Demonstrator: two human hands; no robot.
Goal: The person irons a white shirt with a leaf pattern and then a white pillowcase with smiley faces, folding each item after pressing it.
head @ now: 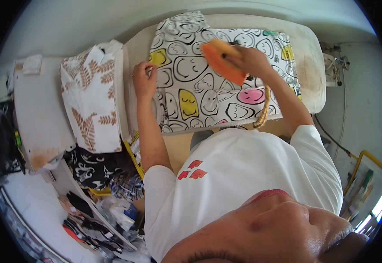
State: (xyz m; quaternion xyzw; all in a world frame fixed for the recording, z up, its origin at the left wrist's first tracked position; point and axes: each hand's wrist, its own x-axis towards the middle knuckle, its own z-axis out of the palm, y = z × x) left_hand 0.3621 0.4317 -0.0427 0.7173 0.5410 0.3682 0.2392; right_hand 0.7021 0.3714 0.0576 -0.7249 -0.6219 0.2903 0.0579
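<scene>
My right hand grips the handle of an orange-and-yellow clothes iron, which looks blurred. The iron is over a white cloth printed with black-outlined smiley faces, a few filled yellow, pink or green. I cannot tell whether its soleplate touches the cloth. My left hand is at the cloth's left edge, beside a yellow face. Its fingers are curled and the thumb is close to them; whether they pinch the fabric is not clear. The cloth lies on a pale padded ironing table, stained brown at the right.
A wrapped hose hangs over the table's front edge, near my right forearm. Left of the table lies white fabric with brown leaf prints, beside a grey board. Dark patterned cloth is below. A yellow metal frame stands at right.
</scene>
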